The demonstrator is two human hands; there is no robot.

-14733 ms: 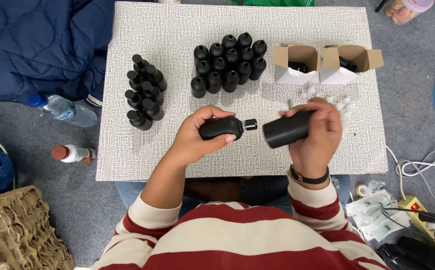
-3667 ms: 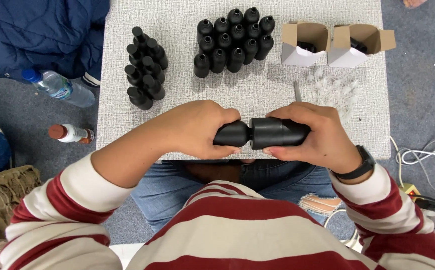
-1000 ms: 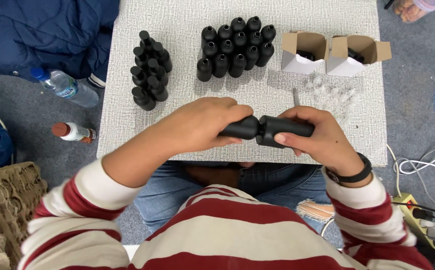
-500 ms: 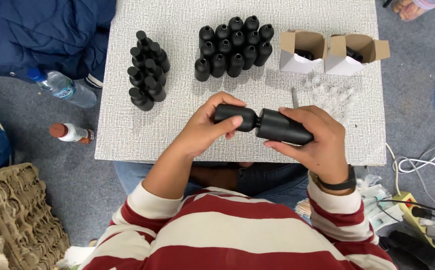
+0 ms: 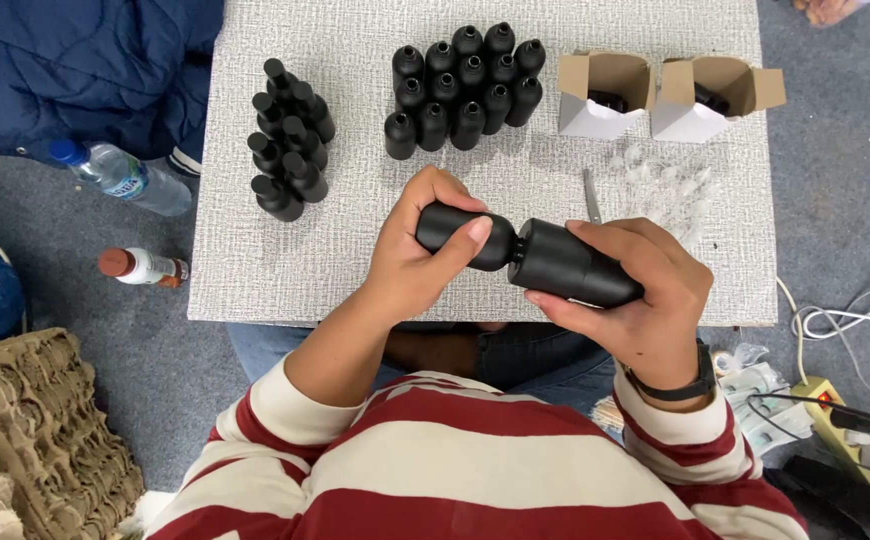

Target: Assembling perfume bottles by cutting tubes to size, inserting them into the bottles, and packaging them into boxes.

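My left hand (image 5: 410,265) wraps closed around a matte black bottle (image 5: 460,232), thumb on its shoulder; my right hand (image 5: 635,300) is clamped on a black cap (image 5: 575,265) meeting the bottle neck, both held just above the near desk (image 5: 255,280) edge. Looks light, rigid plastic, matte so not slippery; best gripped round the barrel. Beyond the left hand stand two clusters of black bottles (image 5: 290,140) (image 5: 465,85); beyond the right, two open cartons (image 5: 600,95).

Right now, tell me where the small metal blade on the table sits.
The metal blade lies right of the table's centre, just above the right hand, below the left open carton.
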